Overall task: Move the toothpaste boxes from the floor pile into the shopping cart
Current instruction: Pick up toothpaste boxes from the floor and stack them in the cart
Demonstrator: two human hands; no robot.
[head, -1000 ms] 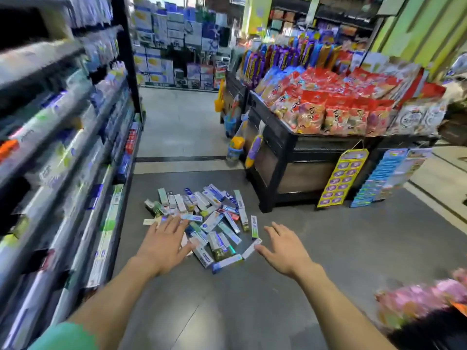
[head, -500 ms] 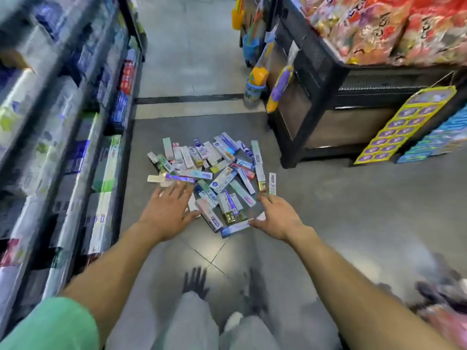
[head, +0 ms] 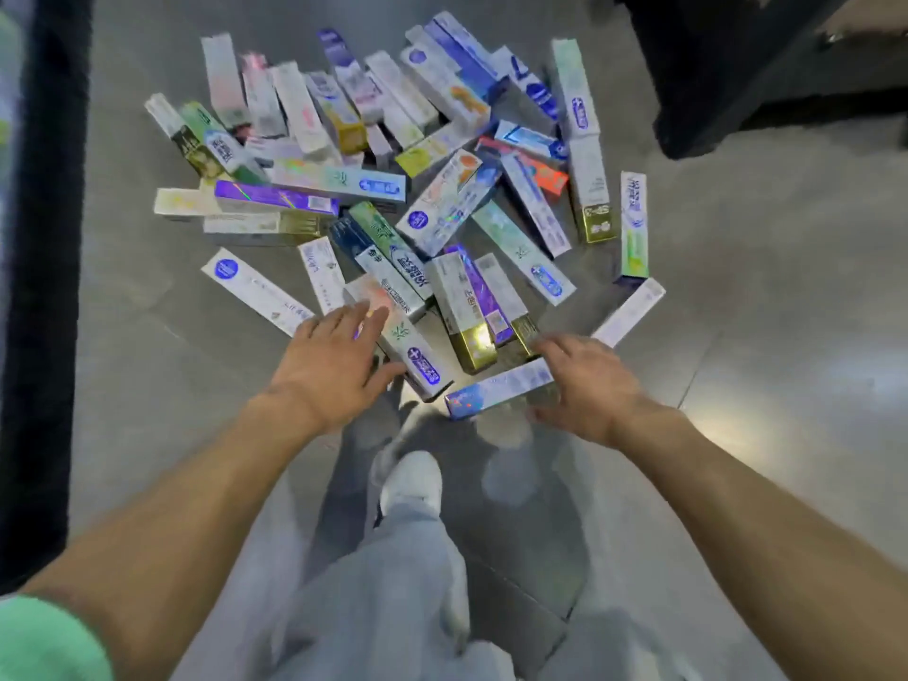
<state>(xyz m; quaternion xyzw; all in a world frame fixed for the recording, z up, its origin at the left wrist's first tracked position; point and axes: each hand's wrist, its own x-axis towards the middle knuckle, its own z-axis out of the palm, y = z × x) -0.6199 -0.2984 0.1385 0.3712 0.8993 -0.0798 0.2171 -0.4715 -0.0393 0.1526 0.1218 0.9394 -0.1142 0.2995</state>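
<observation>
While reaching in head view: left hand point(head: 331, 363) spread flat, right hand point(head: 582, 380) loosely spread beside near box point(head: 498, 388), both empty. Pile point(head: 393, 189) on floor point(head: 761, 312); cart unseen. Risk: glossy overlapped boxes sliding, scattering.

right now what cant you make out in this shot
Head view only:
- Shopping cart: outside the frame.
- Left hand grip: its palm hides the contact with the white-and-green toothpaste box.
- Right hand on the blue-ended white box: fingertips motion-blurred.
- Box lettering: too blurred.
</observation>
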